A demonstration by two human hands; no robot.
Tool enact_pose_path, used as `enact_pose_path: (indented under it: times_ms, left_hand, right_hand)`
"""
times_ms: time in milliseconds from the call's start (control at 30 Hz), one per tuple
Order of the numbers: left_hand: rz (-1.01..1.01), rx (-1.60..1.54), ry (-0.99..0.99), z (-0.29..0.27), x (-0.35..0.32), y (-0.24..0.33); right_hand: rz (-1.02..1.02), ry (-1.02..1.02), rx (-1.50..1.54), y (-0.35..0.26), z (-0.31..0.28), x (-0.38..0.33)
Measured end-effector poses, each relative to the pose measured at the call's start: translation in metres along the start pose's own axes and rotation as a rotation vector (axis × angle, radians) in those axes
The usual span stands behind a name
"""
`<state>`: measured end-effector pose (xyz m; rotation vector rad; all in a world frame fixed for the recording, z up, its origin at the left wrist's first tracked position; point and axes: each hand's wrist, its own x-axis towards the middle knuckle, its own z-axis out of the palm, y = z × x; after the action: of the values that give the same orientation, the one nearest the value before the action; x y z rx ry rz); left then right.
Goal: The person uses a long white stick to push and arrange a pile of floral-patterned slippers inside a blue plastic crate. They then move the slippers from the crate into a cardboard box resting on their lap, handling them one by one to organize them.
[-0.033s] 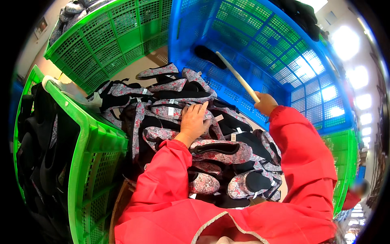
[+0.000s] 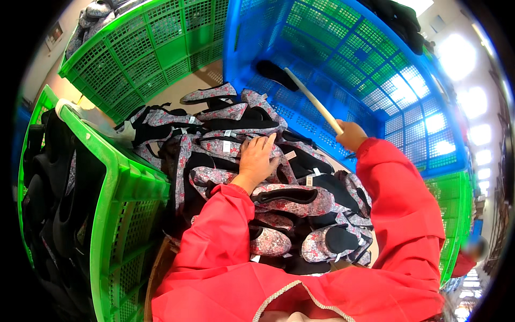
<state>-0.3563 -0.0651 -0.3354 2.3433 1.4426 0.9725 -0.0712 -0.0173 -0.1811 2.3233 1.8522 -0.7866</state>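
Note:
In front of me lies a heap of grey-and-red floral fabric shoes (image 2: 292, 199) with black linings and small white tags. My left hand (image 2: 257, 159) rests on the heap, palm down, its fingers stretched over a floral shoe. To the right, my right hand (image 2: 352, 135) is closed round the near end of a long pale stick (image 2: 316, 102). The stick slants up and left into a blue mesh crate (image 2: 343, 102). Beside its far end is a black shoe-shaped thing (image 2: 276, 74); whether they touch I cannot tell.
On the left stands a green crate (image 2: 115, 214) with black shoes (image 2: 59, 204) in it. Another green crate (image 2: 145, 53) is behind the heap, at the far left. More green crate wall (image 2: 450, 209) shows at the right, where a person's red sleeve (image 2: 464, 264) is visible.

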Motion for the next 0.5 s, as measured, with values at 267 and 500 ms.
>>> enact_pose_path:
  times_ms: [267,500]
  left_hand:
    - [-0.117,-0.005,0.017,-0.001,-0.002,0.000]
    - [-0.109,-0.048,0.050,-0.007,0.028,0.015]
  right_hand:
    - [0.031,-0.333,-0.048,-0.039,-0.073,-0.083]
    - [0.011,-0.374,-0.048,-0.041,-0.077,-0.139]
